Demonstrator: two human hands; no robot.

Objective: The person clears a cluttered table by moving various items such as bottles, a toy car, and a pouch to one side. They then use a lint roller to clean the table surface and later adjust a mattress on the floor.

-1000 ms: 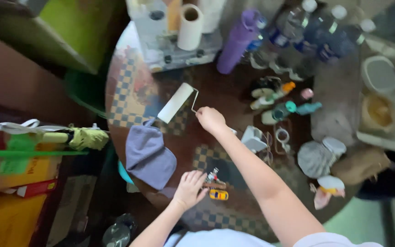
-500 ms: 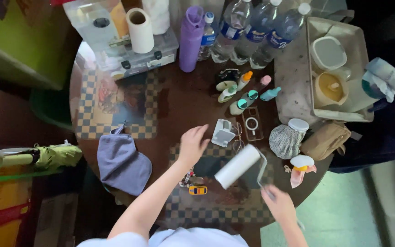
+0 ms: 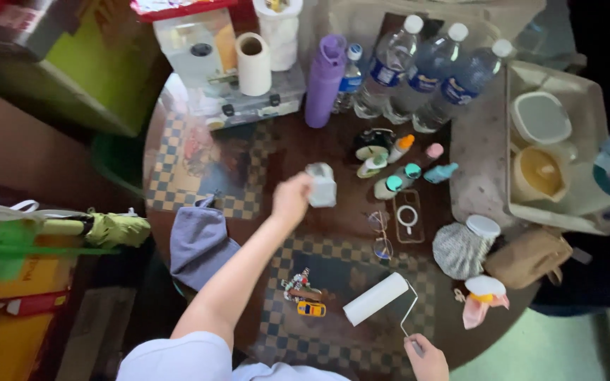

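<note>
At the far left, beside the round dark table (image 3: 262,152), a folded green umbrella (image 3: 100,229) lies on a pile of boxes. On the left edge of the table a grey-blue cloth (image 3: 199,243) hangs partly over the rim. At the back left stands a clear plastic box (image 3: 248,106) with a white paper roll (image 3: 253,65) on top, and next to it a tall purple bottle (image 3: 325,81). The left hand (image 3: 291,199) is stretched over the middle of the table and its fingers are closed around a small white holder (image 3: 321,185), which it keeps lifted above the table surface. Near the front edge lie a bunch of keys (image 3: 299,286) and a small yellow toy car (image 3: 311,308), close together. To the right of them a white lint roller (image 3: 375,299) rests on the table; the right hand (image 3: 426,356) grips the end of its handle at the bottom edge of the view. Above the roller lie a pair of glasses (image 3: 381,234) and a clear phone case (image 3: 409,216). At the back stand three water bottles (image 3: 425,67), and at the right side a beige tray (image 3: 587,92) holds white containers.
</note>
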